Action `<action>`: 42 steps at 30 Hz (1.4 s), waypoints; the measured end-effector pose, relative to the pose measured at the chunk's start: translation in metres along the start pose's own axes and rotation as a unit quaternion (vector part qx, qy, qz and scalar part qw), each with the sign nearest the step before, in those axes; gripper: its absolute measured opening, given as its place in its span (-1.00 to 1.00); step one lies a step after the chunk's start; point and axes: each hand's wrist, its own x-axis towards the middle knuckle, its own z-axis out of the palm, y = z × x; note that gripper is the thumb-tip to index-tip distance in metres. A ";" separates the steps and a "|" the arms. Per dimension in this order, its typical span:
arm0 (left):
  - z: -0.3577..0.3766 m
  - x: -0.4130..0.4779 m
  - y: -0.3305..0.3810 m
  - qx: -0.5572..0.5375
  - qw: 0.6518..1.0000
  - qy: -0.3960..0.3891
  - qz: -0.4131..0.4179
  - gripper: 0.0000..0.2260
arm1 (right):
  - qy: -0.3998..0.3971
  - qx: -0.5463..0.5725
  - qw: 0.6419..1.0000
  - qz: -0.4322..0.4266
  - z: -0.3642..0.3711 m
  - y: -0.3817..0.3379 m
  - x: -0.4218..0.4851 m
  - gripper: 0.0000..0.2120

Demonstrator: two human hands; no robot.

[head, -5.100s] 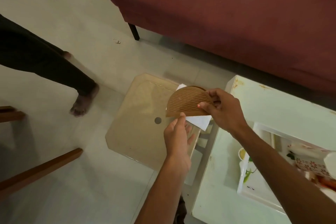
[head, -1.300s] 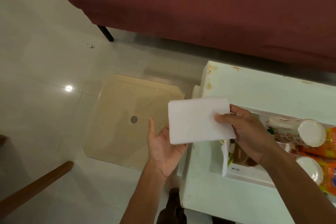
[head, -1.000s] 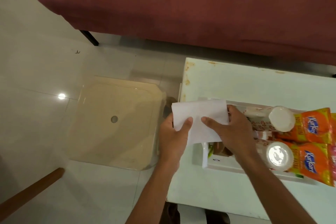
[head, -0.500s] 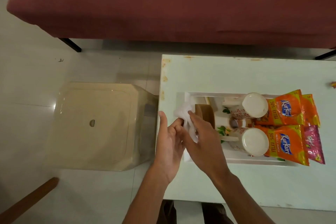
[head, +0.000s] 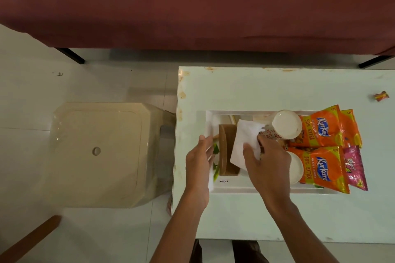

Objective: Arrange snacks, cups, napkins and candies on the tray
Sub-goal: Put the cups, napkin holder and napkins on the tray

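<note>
A white tray (head: 235, 188) sits on the white table (head: 256, 89). At its left end a brown napkin holder (head: 224, 151) stands upright. My right hand (head: 269, 166) pinches a white napkin (head: 245, 141) just over the holder's right side. My left hand (head: 198, 162) hovers flat at the tray's left rim and holds nothing. Two white paper cups (head: 286, 124) (head: 297, 166) are in the middle of the tray. Orange Kurkure packets (head: 320, 128) (head: 320, 170) and a pink packet (head: 353, 166) lie at the tray's right end. A small wrapped candy (head: 381, 96) lies alone on the table at far right.
A beige plastic stool (head: 96, 151) stands on the floor just left of the table. A maroon sofa (head: 192, 6) runs along the far side. A wooden bar (head: 27, 239) crosses the lower left corner.
The right hand has carried the napkin rightward from the tray's left corner to over the holder, and the napkin has spread out flatter. The left hand stays by the tray's left rim.
</note>
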 end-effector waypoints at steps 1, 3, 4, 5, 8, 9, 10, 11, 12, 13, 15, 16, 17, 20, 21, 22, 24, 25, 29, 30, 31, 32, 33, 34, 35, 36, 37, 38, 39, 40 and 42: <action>0.002 0.003 -0.003 0.001 1.000 0.011 -0.006 -0.73 | -0.004 -0.006 1.000 0.001 0.002 0.001 0.002 -0.90; 0.006 0.006 -0.009 0.003 1.000 0.019 -0.020 -0.73 | -0.017 -0.023 1.000 -0.001 0.007 0.003 0.004 -0.90; 0.008 0.007 -0.012 -0.002 0.999 0.018 -0.027 -0.71 | -0.025 -0.033 0.999 -0.001 0.009 0.005 0.004 -0.89; 0.010 0.007 -0.015 -0.010 0.999 0.017 -0.033 -0.68 | -0.033 -0.039 0.999 -0.002 0.012 0.006 0.005 -0.88; 0.015 0.009 -0.017 -0.024 0.999 0.012 -0.044 -0.62 | -0.036 -0.041 0.998 -0.007 0.017 0.006 0.005 -0.87; 0.016 0.010 -0.018 -0.027 0.998 0.013 -0.047 -0.63 | -0.033 -0.038 0.999 -0.009 0.020 0.006 0.005 -0.87; 0.016 0.010 -0.018 -0.031 0.998 0.014 -0.050 -0.64 | -0.030 -0.037 0.999 -0.010 0.022 0.005 0.005 -0.87; 0.016 0.011 -0.019 -0.037 0.998 0.016 -0.054 -0.67 | -0.030 -0.037 0.999 -0.007 0.025 0.004 0.004 -0.85; 0.016 0.011 -0.018 -0.042 0.997 0.017 -0.057 -0.68 | -0.030 -0.036 0.999 -0.002 0.028 0.003 0.004 -0.81; 0.016 0.011 -0.019 -0.043 0.997 0.017 -0.061 -0.67 | -0.025 -0.034 0.999 0.001 0.031 0.003 0.003 -0.78; 0.016 0.010 -0.019 -0.040 0.997 0.015 -0.066 -0.64 | -0.005 -0.028 1.000 0.005 0.036 0.001 0.001 -0.76; 0.017 0.009 -0.019 -0.037 0.997 0.013 -0.065 -0.63 | 0.002 -0.022 1.000 0.011 0.039 0.001 -0.001 -0.76; 0.017 0.008 -0.019 -0.033 0.997 0.013 -0.065 -0.63 | 0.004 -0.016 1.000 0.022 0.041 0.000 -0.003 -0.76; 0.018 0.007 -0.016 -0.026 0.997 0.010 -0.065 -0.62 | 0.012 -0.007 0.999 0.044 0.049 -0.001 -0.007 -0.78; 0.018 0.008 -0.016 -0.027 0.997 0.009 -0.066 -0.62 | 0.019 -0.013 0.999 0.041 0.051 0.000 -0.007 -0.78; 0.017 0.008 -0.016 -0.026 0.997 0.008 -0.067 -0.62 | 0.024 -0.021 0.999 0.038 0.053 0.000 -0.008 -0.78; 0.016 0.009 -0.017 -0.023 0.998 0.006 -0.064 -0.63 | 0.029 -0.033 0.998 0.039 0.056 0.001 -0.008 -0.78; 0.015 0.009 -0.017 -0.021 0.998 0.003 -0.062 -0.63 | 0.029 -0.036 0.998 0.040 0.056 0.002 -0.009 -0.78; 0.013 0.011 -0.020 -0.012 0.998 -0.006 -0.056 -0.65 | 0.024 -0.055 0.998 0.029 0.058 0.007 -0.011 -0.77; 0.013 0.011 -0.021 -0.009 0.999 -0.005 -0.053 -0.65 | 0.022 -0.059 0.998 0.026 0.058 0.008 -0.011 -0.76; 0.014 0.012 -0.021 -0.006 0.999 -0.002 -0.050 -0.66 | 0.020 -0.063 0.998 0.024 0.058 0.009 -0.011 -0.76; 0.014 0.011 -0.021 -0.004 0.999 0.000 -0.048 -0.66 | 0.019 -0.067 0.997 0.023 0.058 0.009 -0.011 -0.75; 0.014 0.012 -0.022 -0.005 0.999 0.000 -0.048 -0.66 | 0.019 -0.068 0.997 0.022 0.057 0.008 -0.010 -0.74; 0.013 0.012 -0.022 -0.006 0.999 0.001 -0.048 -0.67 | 0.023 -0.065 0.997 0.020 0.055 0.007 -0.010 -0.73; 0.013 0.012 -0.022 -0.010 0.999 0.004 -0.047 -0.70 | 0.031 -0.058 0.998 0.016 0.054 0.005 -0.011 -0.72; 0.012 0.012 -0.021 -0.014 0.999 0.008 -0.045 -0.73 | 0.041 -0.051 0.998 0.011 0.050 0.003 -0.013 -0.72; 0.011 0.011 -0.021 -0.018 0.999 0.012 -0.043 -0.75 | 0.052 -0.045 0.998 0.000 0.046 0.001 -0.015 -0.72; 0.010 0.010 -0.021 -0.019 0.999 0.012 -0.040 -0.76 | 0.060 -0.035 0.997 -0.015 0.040 0.001 -0.017 -0.74; 0.008 0.007 -0.020 -0.018 0.999 0.010 -0.036 -0.76 | 0.063 -0.017 0.997 -0.030 0.032 0.000 -0.020 -0.76; 0.006 0.005 -0.018 -0.019 0.999 0.008 -0.029 -0.76 | 0.057 0.008 0.997 -0.044 0.022 0.000 -0.022 -0.79; 0.001 0.000 -0.017 -0.020 0.999 0.017 -0.019 -0.80 | 0.036 0.055 0.995 -0.070 -0.003 0.002 -0.026 -0.83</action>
